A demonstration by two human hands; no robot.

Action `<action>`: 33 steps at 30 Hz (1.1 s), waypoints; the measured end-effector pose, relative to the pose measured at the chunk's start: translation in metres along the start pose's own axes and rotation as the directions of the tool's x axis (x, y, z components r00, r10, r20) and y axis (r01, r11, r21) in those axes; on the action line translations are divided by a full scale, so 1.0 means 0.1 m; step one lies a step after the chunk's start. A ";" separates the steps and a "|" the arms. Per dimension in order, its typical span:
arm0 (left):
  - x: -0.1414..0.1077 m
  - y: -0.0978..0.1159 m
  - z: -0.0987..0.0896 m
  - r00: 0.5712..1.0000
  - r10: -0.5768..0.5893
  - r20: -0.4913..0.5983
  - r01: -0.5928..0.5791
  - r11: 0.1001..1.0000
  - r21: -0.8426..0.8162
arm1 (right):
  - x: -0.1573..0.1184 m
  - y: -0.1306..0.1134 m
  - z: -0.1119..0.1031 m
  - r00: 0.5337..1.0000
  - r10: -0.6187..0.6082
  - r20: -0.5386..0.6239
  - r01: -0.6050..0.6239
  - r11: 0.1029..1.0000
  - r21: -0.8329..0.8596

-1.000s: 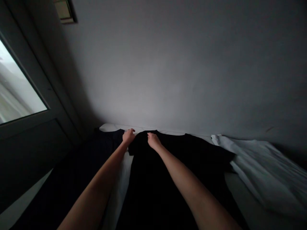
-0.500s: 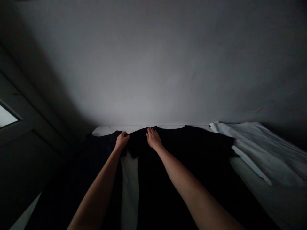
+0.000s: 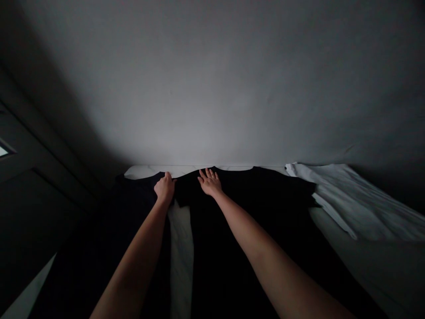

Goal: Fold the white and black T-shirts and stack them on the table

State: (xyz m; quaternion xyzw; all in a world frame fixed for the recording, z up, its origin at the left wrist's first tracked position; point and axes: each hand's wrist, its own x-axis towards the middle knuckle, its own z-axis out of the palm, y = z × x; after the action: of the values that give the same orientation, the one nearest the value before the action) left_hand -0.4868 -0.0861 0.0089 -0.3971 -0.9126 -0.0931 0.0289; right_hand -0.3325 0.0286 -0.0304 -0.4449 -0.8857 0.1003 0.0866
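A black T-shirt lies spread out in the middle, its neckline toward the wall. My right hand rests flat on its left shoulder area, fingers stretched and somewhat apart. At the end of that shirt's left sleeve, my left hand is closed, apparently pinching the sleeve edge; the fingertips are partly hidden. Under and beside this hand lies a second dark shirt, also laid out with its neckline at the wall. The two dark garments come close together at their sleeves.
A white garment lies at the right, partly against the black T-shirt's sleeve. The pale marbled surface shows between the dark shirts. A grey wall rises behind, and a dark panelled door stands at the left.
My left hand has shifted slightly left and turned, still closed at the sleeve. My right hand's fingers have spread more on the shoulder. The view has tilted a little.
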 end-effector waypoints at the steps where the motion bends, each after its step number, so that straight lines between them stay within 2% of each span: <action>1: 0.00 0.00 0.00 1.000 0.010 -0.002 -0.010 1.000 0.009 | 0.00 0.00 0.00 1.000 0.002 0.002 -0.002 1.000 -0.006; 6: -0.03 0.04 0.00 0.998 0.057 0.006 -0.057 0.997 0.046 | 0.01 -0.03 -0.08 0.999 -0.002 0.051 0.003 1.000 -0.012; 9: -0.04 0.04 -0.02 0.999 0.051 0.009 -0.051 0.997 0.049 | -0.15 -0.04 -0.11 0.997 -0.076 0.001 0.076 0.997 -0.014; 12: -0.03 0.03 -0.02 0.999 0.036 0.006 -0.037 0.999 0.015 | -0.52 -0.04 -0.07 0.974 -0.224 -0.021 0.224 0.975 -0.002; 15: -0.02 0.01 -0.01 1.000 0.016 0.003 -0.016 0.999 -0.049 | -0.98 -0.04 0.01 0.919 -0.394 -0.002 0.393 0.919 0.035; 18: 0.00 0.00 -0.01 1.000 -0.010 -0.012 0.009 0.994 -0.105 | -1.31 -0.05 0.07 0.874 -0.486 -0.015 0.486 0.873 0.051; 21: 0.07 -0.05 -0.03 0.999 -0.021 0.027 0.025 0.987 -0.158 | -1.44 -0.08 0.05 0.874 -0.486 -0.028 0.486 0.872 0.052; 23: 0.14 -0.10 -0.07 0.990 0.031 0.140 0.000 0.976 -0.217 | -1.46 -0.10 0.02 0.882 -0.471 -0.024 0.472 0.880 0.053; 25: 0.21 -0.15 -0.11 0.950 0.115 0.289 -0.022 0.952 -0.306 | -1.46 -0.12 -0.01 0.886 -0.463 -0.017 0.463 0.885 0.052; 27: 0.26 -0.18 -0.15 0.912 0.164 0.376 -0.020 0.934 -0.357 | -1.47 -0.13 -0.03 0.889 -0.458 -0.010 0.458 0.887 0.054; 29: 0.27 -0.17 -0.16 0.920 0.152 0.362 -0.026 0.943 -0.331 | -1.47 -0.14 -0.05 0.891 -0.454 -0.001 0.453 0.890 0.056; 33: 0.19 -0.04 -0.15 0.960 0.095 0.262 -0.035 0.973 -0.226 | -1.48 -0.14 -0.08 0.894 -0.448 0.017 0.446 0.893 0.053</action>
State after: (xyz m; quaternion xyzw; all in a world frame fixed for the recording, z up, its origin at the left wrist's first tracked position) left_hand -0.5032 -0.0779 0.0253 -0.4367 -0.8784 -0.1369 -0.1374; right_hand -0.2538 -0.0982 -0.0284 -0.2258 -0.9628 0.1053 0.1050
